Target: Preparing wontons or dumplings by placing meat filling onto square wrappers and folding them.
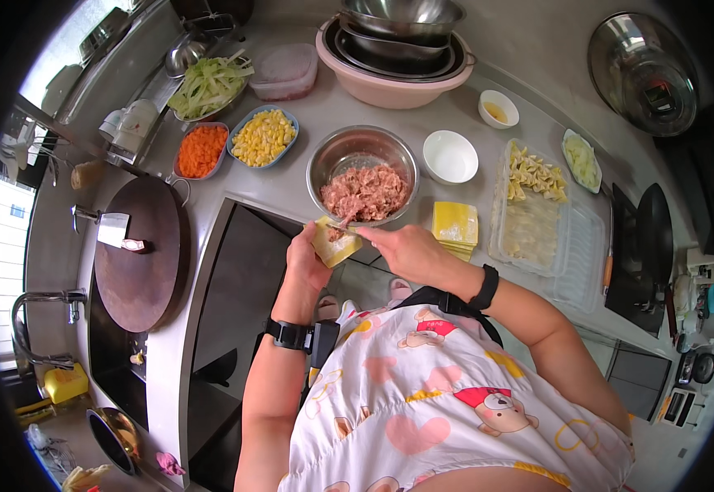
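Note:
In my left hand [307,261] lies a square yellow dough wrapper [337,251], held tilted at the counter's near edge. My right hand [409,249] grips a slim metal utensil [343,229], whose working end is over the wrapper. A small dab of raw minced meat [335,234] sits on the wrapper beside it. Just beyond both hands stands a steel bowl [362,136] with more pink minced meat [366,192] in it. To the right of my right hand is a stack of yellow wrappers [455,224], dusted with white powder.
Corn kernels [264,136], chopped carrot [202,150] and shredded greens [209,86] stand left. Right are a white bowl [450,157] and a clear plastic tray [526,230] of folded dumplings [536,173]. A cleaver [114,230] rests on a round chopping board [141,277] over the sink.

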Action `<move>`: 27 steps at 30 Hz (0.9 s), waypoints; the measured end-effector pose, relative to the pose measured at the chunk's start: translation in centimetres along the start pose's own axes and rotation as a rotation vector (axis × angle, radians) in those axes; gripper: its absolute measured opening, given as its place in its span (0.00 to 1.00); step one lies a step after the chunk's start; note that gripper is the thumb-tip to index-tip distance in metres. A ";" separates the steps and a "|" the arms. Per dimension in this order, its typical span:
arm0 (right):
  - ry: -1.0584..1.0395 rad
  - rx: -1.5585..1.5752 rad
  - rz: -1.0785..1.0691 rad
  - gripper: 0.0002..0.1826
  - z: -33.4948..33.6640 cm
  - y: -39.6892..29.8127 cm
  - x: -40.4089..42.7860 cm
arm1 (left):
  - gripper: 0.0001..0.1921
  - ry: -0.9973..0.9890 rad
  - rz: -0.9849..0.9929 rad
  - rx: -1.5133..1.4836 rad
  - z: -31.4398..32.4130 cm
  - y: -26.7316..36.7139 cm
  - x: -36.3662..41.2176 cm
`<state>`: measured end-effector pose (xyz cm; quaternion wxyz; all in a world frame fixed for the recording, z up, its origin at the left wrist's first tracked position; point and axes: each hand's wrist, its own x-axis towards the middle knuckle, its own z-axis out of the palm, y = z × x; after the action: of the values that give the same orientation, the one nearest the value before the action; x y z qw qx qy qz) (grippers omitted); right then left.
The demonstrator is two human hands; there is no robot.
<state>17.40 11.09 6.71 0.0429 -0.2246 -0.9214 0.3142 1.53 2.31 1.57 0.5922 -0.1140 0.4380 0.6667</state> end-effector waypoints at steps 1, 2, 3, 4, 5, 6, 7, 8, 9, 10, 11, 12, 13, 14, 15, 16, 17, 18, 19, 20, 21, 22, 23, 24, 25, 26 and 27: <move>-0.003 0.000 -0.002 0.19 0.3 0.0 -0.3 | 0.21 -0.028 -0.007 -0.014 -0.1 0.0 0.0; 0.006 -0.150 -0.071 0.21 0.5 0.2 -0.7 | 0.21 -0.026 -0.006 -0.017 0.0 -0.1 -0.2; 0.017 -0.297 -0.140 0.24 0.7 0.1 -0.8 | 0.21 -0.037 -0.021 -0.060 0.1 0.0 -0.5; 0.015 -0.295 -0.142 0.24 0.6 0.0 -1.0 | 0.21 -0.047 -0.035 -0.103 0.1 0.0 -0.8; 0.001 -0.347 -0.207 0.25 0.3 -0.1 -1.3 | 0.21 -0.044 -0.034 -0.104 -0.3 0.0 -0.9; -0.015 -0.401 -0.272 0.26 -0.1 -0.2 -1.5 | 0.22 -0.054 -0.039 -0.144 -0.9 0.0 -1.0; -0.017 -0.400 -0.274 0.26 -0.4 -0.4 -1.5 | 0.22 -0.065 -0.044 -0.184 -1.4 0.1 -1.2; 0.041 -0.318 -0.238 0.24 -0.8 -0.5 -1.6 | 0.22 -0.085 -0.050 -0.183 -1.8 0.4 -1.3; 0.098 -0.235 -0.201 0.23 -0.9 -0.5 -1.6 | 0.22 -0.082 -0.050 -0.184 -1.5 0.6 -1.7; 0.096 -0.234 -0.201 0.23 -1.0 -0.3 -1.5 | 0.22 -0.095 -0.030 -0.162 -1.0 0.8 -2.3; 0.083 -0.106 -0.159 0.21 -1.1 -0.1 -1.3 | 0.22 -0.108 -0.010 -0.140 -0.8 0.9 -2.5; 0.069 0.022 -0.122 0.19 -1.3 -0.1 -1.1 | 0.22 -0.170 -0.011 -0.170 -0.8 0.8 -2.6; 0.067 0.022 -0.125 0.19 -1.5 -0.2 -0.8 | 0.22 -0.168 -0.008 -0.172 -0.7 1.0 -2.6; 0.087 0.172 -0.120 0.18 -1.9 -0.5 -0.5 | 0.22 -0.240 0.001 -0.139 -0.4 1.3 -2.7; 0.108 0.322 -0.113 0.16 -2.3 -0.9 -0.2 | 0.22 -0.313 0.010 -0.105 0.0 1.6 -2.9; 0.108 0.320 -0.115 0.16 -2.9 -1.1 0.0 | 0.22 -0.314 0.012 -0.106 0.3 1.9 -3.3; 0.149 0.228 -0.140 0.17 -3.5 -1.3 0.1 | 0.21 -0.312 0.009 -0.096 0.7 2.2 -3.8; 0.189 0.133 -0.167 0.19 -3.9 -1.4 0.2 | 0.21 -0.311 0.007 -0.089 1.1 2.4 -4.0; 0.188 0.129 -0.173 0.19 -3.9 -1.2 0.2 | 0.21 -0.313 0.013 -0.092 1.2 2.5 -4.1; 0.249 0.025 -0.253 0.21 -3.6 -0.9 0.3 | 0.22 -0.324 0.005 -0.088 1.2 2.7 -4.1; 0.311 -0.079 -0.327 0.23 -3.2 -0.6 0.2 | 0.22 -0.336 -0.010 -0.081 1.3 2.7 -4.1; 0.311 -0.083 -0.330 0.23 -2.9 -0.5 0.0 | 0.22 -0.339 -0.007 -0.083 1.3 2.8 -4.0; 0.277 -0.298 -0.354 0.24 -2.4 -0.5 -0.3 | 0.22 -0.360 -0.001 -0.110 1.4 2.8 -3.8; 0.243 -0.513 -0.377 0.26 -2.1 -0.5 -0.6 | 0.22 -0.381 0.006 -0.135 1.5 2.8 -3.7; 0.246 -0.517 -0.382 0.26 -1.8 -0.6 -0.8 | 0.22 -0.384 0.012 -0.136 1.5 2.9 -3.6; 0.260 -0.566 -0.405 0.28 -1.6 -0.7 -0.9 | 0.23 -0.395 0.006 -0.204 1.5 3.0 -3.6; 0.275 -0.611 -0.433 0.30 -1.4 -1.1 -0.8 | 0.23 -0.401 0.006 -0.271 1.3 3.2 -3.5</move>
<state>17.99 10.77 8.52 0.1623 -0.0676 -0.9841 -0.0238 0.10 1.10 6.20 0.6446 -0.0561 0.2184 0.7305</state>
